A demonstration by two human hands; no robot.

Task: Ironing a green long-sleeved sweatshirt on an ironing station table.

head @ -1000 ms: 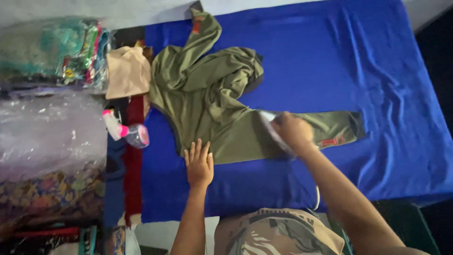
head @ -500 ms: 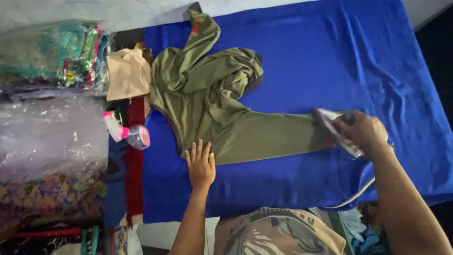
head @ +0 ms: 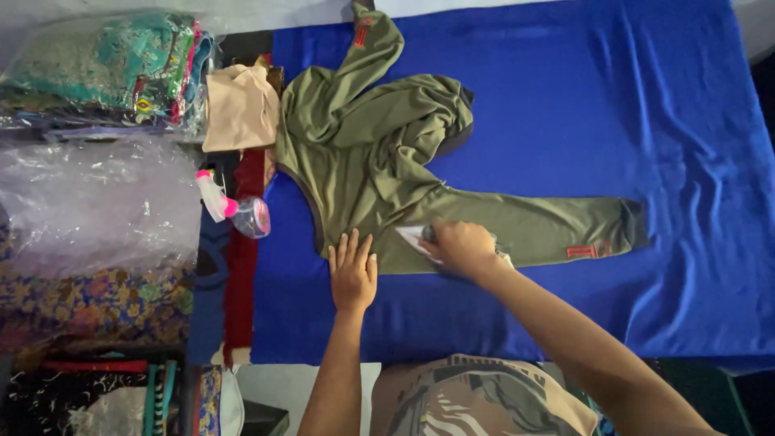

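Olive garment [head: 379, 153] is pinned flat near its hem by the left hand [head: 353, 270], fingers spread. The iron [head: 420, 239] is gripped by the right hand [head: 462, 248] on the sleeve; tbh it's best glided slowly, cloth kept taut.

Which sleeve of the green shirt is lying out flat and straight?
The long sleeve stretching rightward across the blue cloth, the one under the iron in the right hand. The other sleeve angles up toward the table's top edge, rumpled.
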